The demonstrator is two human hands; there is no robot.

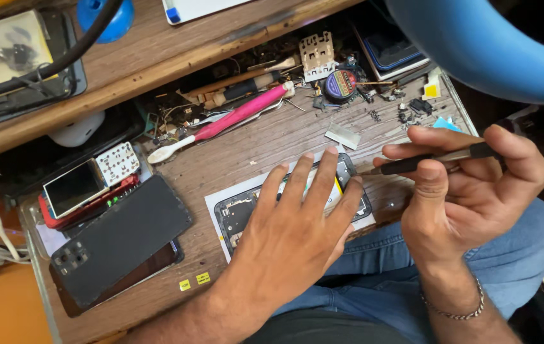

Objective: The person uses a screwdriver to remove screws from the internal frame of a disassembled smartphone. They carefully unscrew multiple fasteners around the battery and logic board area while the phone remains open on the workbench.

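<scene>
Flat over the opened phone (240,213), my left hand (297,229) is pressing down with fingers spread. I'm pinching a screwdriver (437,159) in my right hand (469,185), its tip touching the phone's edge.

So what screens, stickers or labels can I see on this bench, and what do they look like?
Small phone screen: left, pale blank rectangle, red casing beneath.
Dark phone back cover: front left, black slab over another phone.
Yellow stickers: front edge, two small squares.
Round spool label: top middle, dark disc with a purple ring.
Opened phone: under the left hand, on white sheet.
</scene>
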